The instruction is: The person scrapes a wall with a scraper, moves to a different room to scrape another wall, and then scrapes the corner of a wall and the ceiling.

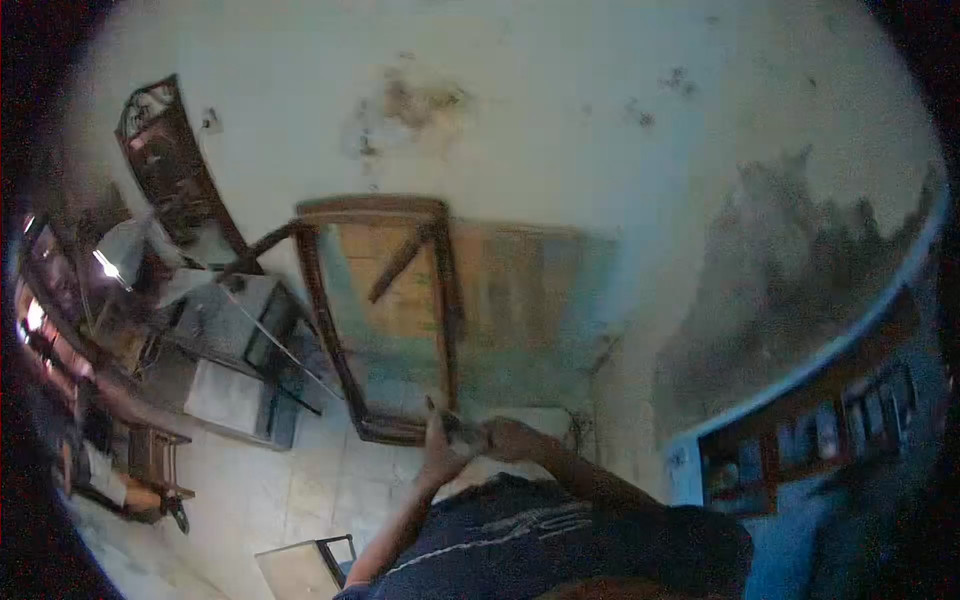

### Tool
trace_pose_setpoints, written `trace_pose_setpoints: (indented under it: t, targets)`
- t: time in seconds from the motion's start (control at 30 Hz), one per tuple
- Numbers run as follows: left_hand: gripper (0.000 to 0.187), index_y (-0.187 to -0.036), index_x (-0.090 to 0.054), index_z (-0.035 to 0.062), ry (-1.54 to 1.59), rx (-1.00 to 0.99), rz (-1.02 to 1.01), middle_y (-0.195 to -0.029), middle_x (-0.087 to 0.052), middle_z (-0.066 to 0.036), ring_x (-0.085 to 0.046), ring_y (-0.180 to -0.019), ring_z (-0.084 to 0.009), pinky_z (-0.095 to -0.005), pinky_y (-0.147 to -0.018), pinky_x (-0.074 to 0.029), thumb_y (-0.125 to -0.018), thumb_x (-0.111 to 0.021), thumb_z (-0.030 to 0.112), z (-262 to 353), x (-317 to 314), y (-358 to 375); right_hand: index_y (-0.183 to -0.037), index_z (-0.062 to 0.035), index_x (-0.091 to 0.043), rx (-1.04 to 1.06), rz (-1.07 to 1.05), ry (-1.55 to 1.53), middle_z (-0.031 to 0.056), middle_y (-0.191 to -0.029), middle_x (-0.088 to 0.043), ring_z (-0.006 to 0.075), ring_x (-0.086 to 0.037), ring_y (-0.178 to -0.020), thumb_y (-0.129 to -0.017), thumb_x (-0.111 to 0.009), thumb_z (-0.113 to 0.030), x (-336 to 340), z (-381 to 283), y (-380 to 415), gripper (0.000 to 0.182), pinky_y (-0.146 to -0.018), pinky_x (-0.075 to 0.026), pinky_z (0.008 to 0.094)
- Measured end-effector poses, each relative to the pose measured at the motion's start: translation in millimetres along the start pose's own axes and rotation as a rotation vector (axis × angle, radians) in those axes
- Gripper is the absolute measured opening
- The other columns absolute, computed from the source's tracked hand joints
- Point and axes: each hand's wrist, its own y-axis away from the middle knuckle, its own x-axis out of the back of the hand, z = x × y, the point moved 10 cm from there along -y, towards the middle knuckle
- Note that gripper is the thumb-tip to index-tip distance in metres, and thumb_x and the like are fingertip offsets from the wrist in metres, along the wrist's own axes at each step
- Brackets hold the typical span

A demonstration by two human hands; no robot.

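Observation:
A brown wooden frame [447, 300] with leg-like bars stands in front of me, a seatless chair or stool frame by its look. Its lower corner comes right up to my hands. My left hand [446, 458] is at that corner, its thumb pointing up along the wood and the other fingers curled. Close beside it, my right hand [512, 441] is closed, fingertips meeting those of the left. What the right fingers hold is too dark and blurred to make out.
Left of the frame are a grey box-like cabinet [228, 318] and a lit lamp [110, 266]. A small wooden stool [155, 460] stands farther left, and a pale-topped seat [298, 568] is near my feet. Shelves [800, 440] line the right. A stained wall [560, 120] rises behind.

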Motion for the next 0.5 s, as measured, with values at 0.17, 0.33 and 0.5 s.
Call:
trace_pose_setpoints:
  t: [0.17, 0.33, 0.5]
  targets:
    - [0.071, -0.121, -0.036, -0.0001, 0.241, 0.199, -0.067, -0.096, -0.054, -0.015, -0.057, -0.092, -0.0254, -0.0415, -0.08, -0.05, -0.071, -0.082, 0.023, 11, -15, 6, -0.109, 0.0026, -0.057, 0.034, 0.16, -0.121, 0.0235, -0.102, -0.061, 0.0393, -0.059, -0.097, -0.089, -0.054, -0.03, -24, 14, 7, 0.038, -0.086, -0.046, 0.0481]
    - [0.079, -0.125, -0.035, 0.0002, 0.146, 0.128, -0.097, -0.104, -0.051, -0.016, -0.055, -0.097, -0.0262, -0.0398, -0.079, -0.048, -0.069, -0.084, 0.026, 49, -30, -18, -0.118, 0.0014, -0.056, -0.011, 0.302, -0.355, 0.022, -0.115, -0.059, 0.0387, -0.055, -0.11, -0.088, -0.055, -0.024, 16, -5, 40, 0.039, -0.098, -0.042, 0.0462]
    - [0.072, -0.133, -0.032, -0.0003, -0.026, -0.112, -0.192, -0.108, -0.052, -0.018, -0.056, -0.101, -0.0278, -0.0399, -0.085, -0.046, -0.079, -0.076, 0.021, 42, -70, -25, -0.126, -0.0013, -0.054, -0.097, 0.399, -0.386, 0.02, -0.119, -0.06, 0.0311, -0.056, -0.113, -0.089, -0.055, -0.015, 2, 59, 44, 0.039, -0.099, -0.042, 0.0396]
